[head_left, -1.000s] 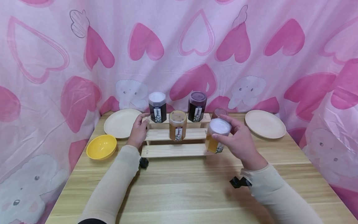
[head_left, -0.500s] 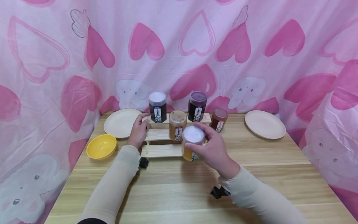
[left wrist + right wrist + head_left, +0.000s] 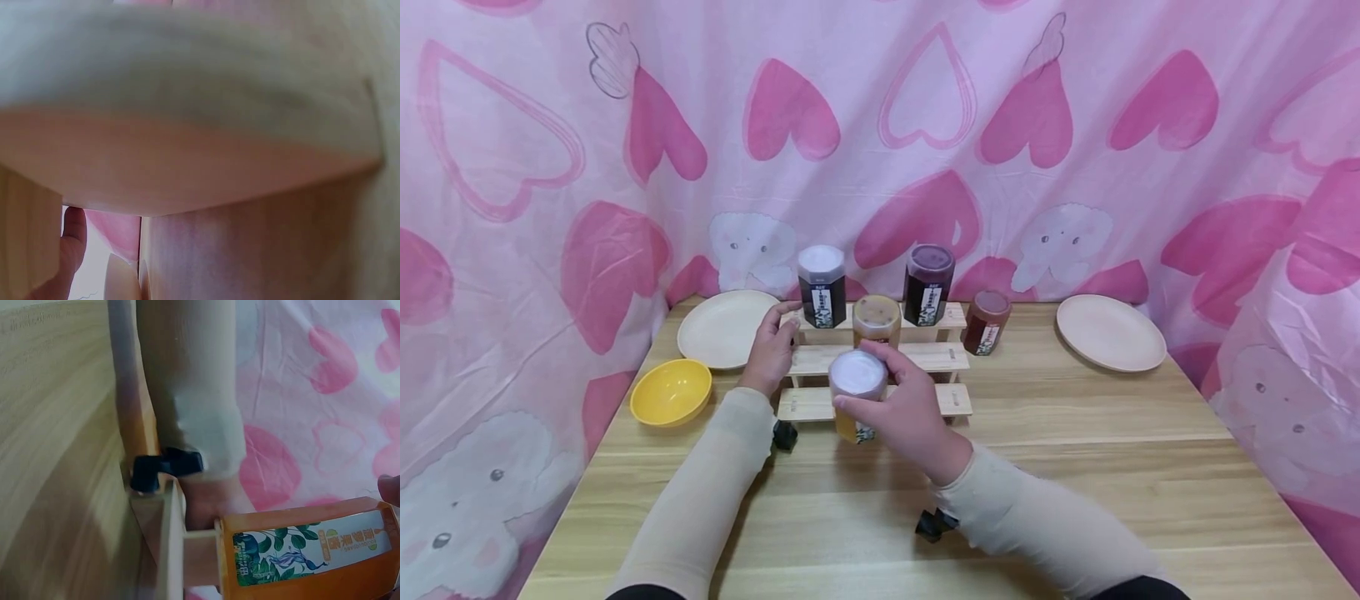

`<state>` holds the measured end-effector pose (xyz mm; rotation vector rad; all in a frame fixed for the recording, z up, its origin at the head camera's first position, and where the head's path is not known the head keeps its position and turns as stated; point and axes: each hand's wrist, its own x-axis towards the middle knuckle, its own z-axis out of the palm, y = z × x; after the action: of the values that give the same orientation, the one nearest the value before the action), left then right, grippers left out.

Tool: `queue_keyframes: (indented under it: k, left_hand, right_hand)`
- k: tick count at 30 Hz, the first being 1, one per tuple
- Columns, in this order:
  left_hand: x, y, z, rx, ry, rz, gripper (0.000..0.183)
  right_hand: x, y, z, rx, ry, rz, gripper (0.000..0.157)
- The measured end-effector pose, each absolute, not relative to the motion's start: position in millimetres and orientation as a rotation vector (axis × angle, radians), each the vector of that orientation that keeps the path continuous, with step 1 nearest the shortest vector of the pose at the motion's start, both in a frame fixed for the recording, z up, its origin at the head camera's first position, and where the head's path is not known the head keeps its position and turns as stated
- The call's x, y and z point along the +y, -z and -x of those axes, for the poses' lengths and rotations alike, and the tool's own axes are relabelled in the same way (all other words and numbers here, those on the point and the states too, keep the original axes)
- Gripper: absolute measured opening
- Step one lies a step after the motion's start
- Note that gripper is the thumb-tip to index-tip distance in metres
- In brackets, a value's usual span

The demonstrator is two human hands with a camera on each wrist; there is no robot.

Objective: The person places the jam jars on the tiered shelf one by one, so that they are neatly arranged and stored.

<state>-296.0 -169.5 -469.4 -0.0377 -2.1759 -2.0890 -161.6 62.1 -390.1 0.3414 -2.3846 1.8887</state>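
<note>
My right hand [image 3: 910, 417] grips a hexagonal honey jar [image 3: 856, 379] with a white lid and amber contents, thumb on the near side and fingers behind. The jar is upright over the lowest tier of a three-tier wooden rack [image 3: 808, 358]. In the right wrist view, the held jar's label [image 3: 306, 550] shows beside the rack's wood. My left hand [image 3: 769, 354] holds the rack's left end at the top tier, beside a dark jar [image 3: 822, 287] with a white lid. A purple-lidded dark jar [image 3: 929, 287] stands on the top tier, and an amber jar [image 3: 877, 312] on the middle one, partly hidden.
Right of the rack, a red jar [image 3: 988, 323] stands on the wooden table [image 3: 850, 533]. Pale plates lie at the back, a left plate [image 3: 715, 329] and a right plate [image 3: 1111, 333]. A yellow bowl [image 3: 672, 393] sits front left. A pink heart-patterned curtain [image 3: 880, 125] hangs behind.
My right hand has carried the white-lidded amber jar leftward, from the rack's right end to its lowest tier. The red jar came into full view. My left hand has stayed put.
</note>
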Motion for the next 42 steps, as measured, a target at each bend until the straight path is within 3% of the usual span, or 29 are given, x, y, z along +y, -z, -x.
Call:
queue_keyframes:
  k: [17, 34, 42]
  left_hand:
    - [-170.5, 461.9, 296.4, -2.235, 2.128, 0.004, 0.042]
    - [-173.0, 471.4, 299.8, -2.228, 2.086, 0.01, 0.038]
    - [-173.4, 471.1, 303.5, -2.228, 2.129, -0.006, 0.041]
  right_hand:
    - [14.5, 415.1, 179.4, -2.409, -1.798, -0.379, 0.078]
    - [22.6, 413.3, 185.1, -2.628, -1.612, -0.503, 0.085]
    - [17.8, 412.8, 186.8, -2.614, -1.557, -0.432, 0.086]
